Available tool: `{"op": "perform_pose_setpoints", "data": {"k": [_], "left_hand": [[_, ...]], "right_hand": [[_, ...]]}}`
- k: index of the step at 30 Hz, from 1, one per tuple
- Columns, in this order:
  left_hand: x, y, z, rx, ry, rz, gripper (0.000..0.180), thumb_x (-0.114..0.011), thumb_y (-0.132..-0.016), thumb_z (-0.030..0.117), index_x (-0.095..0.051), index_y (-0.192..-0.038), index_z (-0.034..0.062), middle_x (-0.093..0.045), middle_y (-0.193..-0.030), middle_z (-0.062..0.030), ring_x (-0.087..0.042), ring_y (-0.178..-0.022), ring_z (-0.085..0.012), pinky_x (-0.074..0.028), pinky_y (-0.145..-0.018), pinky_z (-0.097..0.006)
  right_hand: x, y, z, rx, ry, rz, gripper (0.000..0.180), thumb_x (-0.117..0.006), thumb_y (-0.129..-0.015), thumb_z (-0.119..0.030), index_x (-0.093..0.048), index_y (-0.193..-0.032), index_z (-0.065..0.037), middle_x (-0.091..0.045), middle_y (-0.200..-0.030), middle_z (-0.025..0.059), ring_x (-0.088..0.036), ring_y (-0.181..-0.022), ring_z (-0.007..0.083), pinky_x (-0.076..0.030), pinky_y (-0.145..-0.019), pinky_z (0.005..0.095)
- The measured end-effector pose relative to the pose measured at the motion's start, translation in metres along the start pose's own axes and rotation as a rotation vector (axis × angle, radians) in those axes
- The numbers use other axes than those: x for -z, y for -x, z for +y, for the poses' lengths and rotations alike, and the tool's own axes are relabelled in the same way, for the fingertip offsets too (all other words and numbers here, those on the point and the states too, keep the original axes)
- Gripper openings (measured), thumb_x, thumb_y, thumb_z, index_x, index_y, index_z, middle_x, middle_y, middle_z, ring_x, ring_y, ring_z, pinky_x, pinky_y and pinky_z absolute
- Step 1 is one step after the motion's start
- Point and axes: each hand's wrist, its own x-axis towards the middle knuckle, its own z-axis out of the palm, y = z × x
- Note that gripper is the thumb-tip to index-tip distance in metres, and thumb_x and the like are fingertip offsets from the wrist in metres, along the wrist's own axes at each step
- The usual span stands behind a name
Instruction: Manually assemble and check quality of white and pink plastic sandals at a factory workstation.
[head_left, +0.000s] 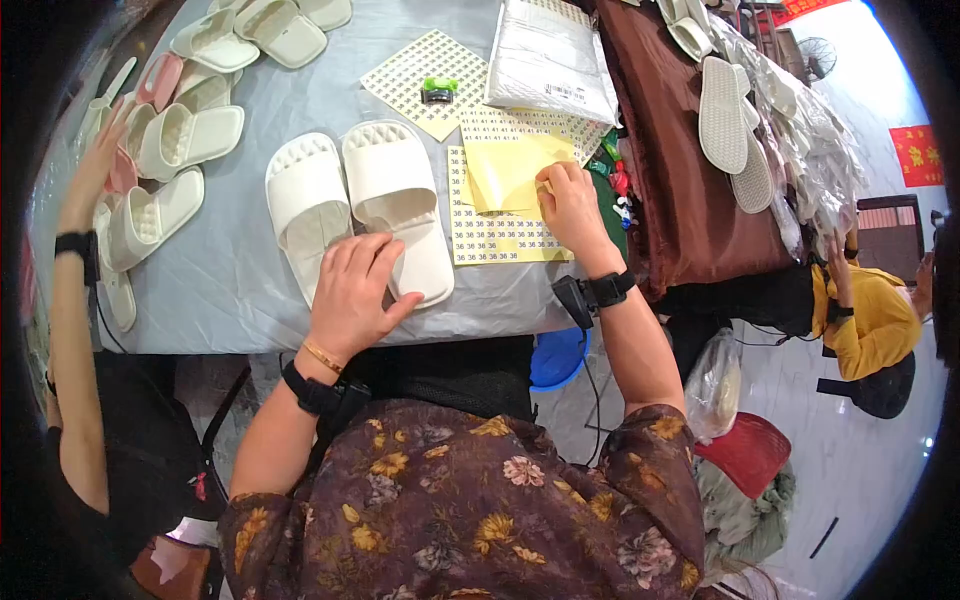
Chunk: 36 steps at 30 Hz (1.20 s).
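Note:
Two white slippers lie side by side on the table in front of me, a left-hand slipper (308,215) and a right-hand slipper (395,190). My left hand (355,285) rests over their near ends, fingers extended and thumb apart, not gripping them. To the right, my right hand (575,205) has its fingers curled at the edge of a plain yellow paper sheet (505,180), pinching it. Beneath that lies a sheet of printed number stickers (490,240), and another sticker sheet (515,125) shows behind it.
A white plastic package (550,65) and a green-and-black small object (439,90) lie farther back. More slippers (190,140) are at left, where a co-worker's arm (80,220) reaches in. At right are brown cloth (655,150), grey slippers (722,115) and another person (870,320).

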Motion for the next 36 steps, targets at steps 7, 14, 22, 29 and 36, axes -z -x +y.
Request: {"op": "perform_pose_setpoints", "data": {"k": [7,14,22,29,36], "left_hand": [[0.0,-0.001,0.0,0.001,0.012,0.004,0.057,-0.072,-0.079,0.039,-0.058,-0.122,0.0039,-0.055,-0.123,-0.0125,-0.05,-0.115,-0.0334,-0.036,-0.103,-0.046],[-0.001,0.0,0.0,0.005,0.007,-0.005,0.058,-0.073,-0.079,0.039,-0.057,-0.123,0.0046,-0.055,-0.124,-0.0122,-0.05,-0.116,-0.0332,-0.036,-0.103,-0.046],[0.001,-0.001,0.0,0.003,0.014,-0.009,0.057,-0.072,-0.079,0.039,-0.058,-0.122,0.0044,-0.055,-0.124,-0.0123,-0.05,-0.115,-0.0335,-0.037,-0.102,-0.046],[0.0,-0.001,0.0,-0.001,0.001,-0.003,0.058,-0.072,-0.079,0.039,-0.057,-0.123,0.0043,-0.055,-0.124,-0.0123,-0.05,-0.115,-0.0336,-0.037,-0.102,-0.046],[0.001,0.0,0.0,0.006,-0.013,-0.011,0.058,-0.072,-0.08,0.04,-0.057,-0.124,0.0047,-0.055,-0.125,-0.0122,-0.05,-0.116,-0.0335,-0.036,-0.103,-0.046]], "right_hand": [[0.015,0.002,-0.006,0.003,-0.187,0.036,0.024,-0.063,-0.08,0.003,-0.059,-0.104,-0.001,-0.06,-0.104,0.0165,-0.057,-0.097,0.0358,-0.048,-0.085,0.0422],[0.012,0.006,-0.001,0.04,-0.25,0.155,0.009,-0.062,-0.081,0.003,-0.063,-0.09,-0.001,-0.062,-0.098,0.0157,-0.061,-0.091,0.0359,-0.051,-0.08,0.0409],[0.006,0.007,-0.004,0.084,-0.144,0.175,0.008,-0.064,-0.081,0.001,-0.064,-0.089,0.0,-0.062,-0.102,0.0158,-0.06,-0.096,0.0342,-0.05,-0.084,0.0406],[0.013,0.008,-0.008,0.071,-0.137,0.214,0.006,-0.064,-0.083,0.0,-0.065,-0.089,-0.001,-0.062,-0.098,0.0148,-0.061,-0.092,0.0338,-0.051,-0.08,0.0399],[0.004,0.014,-0.005,0.079,0.016,0.161,0.007,-0.063,-0.083,0.0,-0.065,-0.09,-0.002,-0.062,-0.094,0.0138,-0.06,-0.09,0.0325,-0.05,-0.079,0.0399]]}}
